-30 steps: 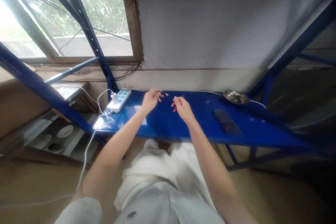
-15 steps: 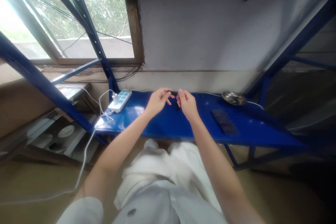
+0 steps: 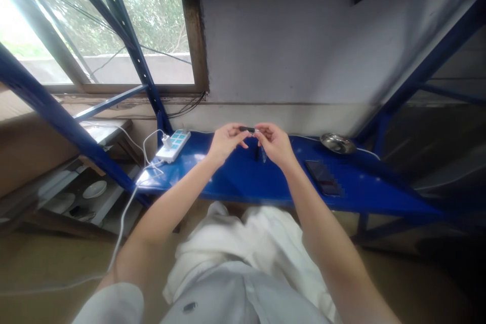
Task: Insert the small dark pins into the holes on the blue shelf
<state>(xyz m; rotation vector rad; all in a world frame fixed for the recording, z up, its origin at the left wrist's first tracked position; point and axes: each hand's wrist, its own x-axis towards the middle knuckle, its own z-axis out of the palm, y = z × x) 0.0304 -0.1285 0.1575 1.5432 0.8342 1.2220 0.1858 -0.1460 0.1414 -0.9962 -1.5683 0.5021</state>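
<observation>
Over the back middle of the blue table, my left hand (image 3: 227, 143) pinches the left part of a short black stick-like object (image 3: 247, 129). The fingers of my right hand (image 3: 274, 143) are closed at its right end, where a small clear or pale part shows. The object lies roughly level between the two hands, above the tabletop. Just below it, a dark narrow thing (image 3: 257, 152) and a clear bluish thing (image 3: 264, 155) show against the table; what they are I cannot make out.
On the blue table (image 3: 235, 182) a white power strip (image 3: 173, 146) with a plug stands at the left. A phone (image 3: 323, 177) and a shiny metal dish (image 3: 337, 143) are at the right. Blue metal posts rise on both sides, and white cables hang at the left.
Both hands are a little higher, and the black object between them shows more. My right hand has shifted right and turned; the clear bluish thing below it has come into view.
</observation>
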